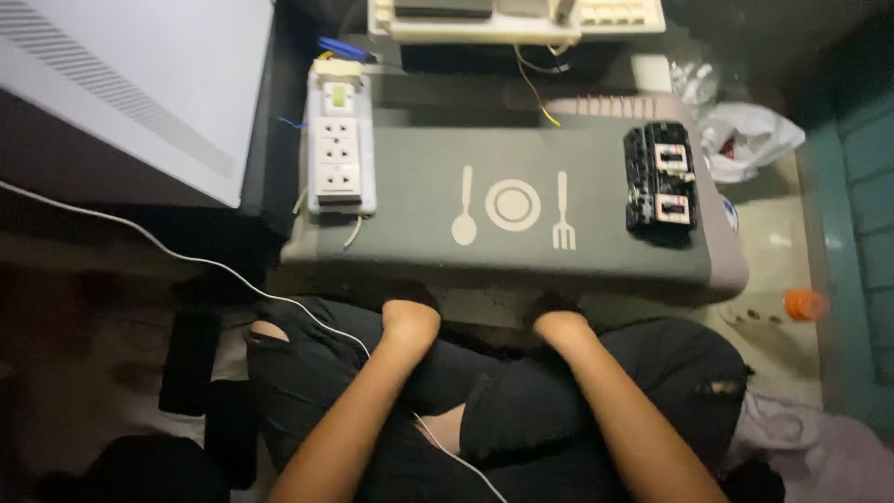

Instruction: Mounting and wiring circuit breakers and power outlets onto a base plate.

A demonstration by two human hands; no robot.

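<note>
both hands tucked under the near edge of a grey low table

the left hand [410,312] and right hand [557,312] are hidden past the wrists, so their grip cannot be told. the table [596,251] is grasped low; a white power strip [341,149] and black socket module [661,182] are left untouched on top.
</note>
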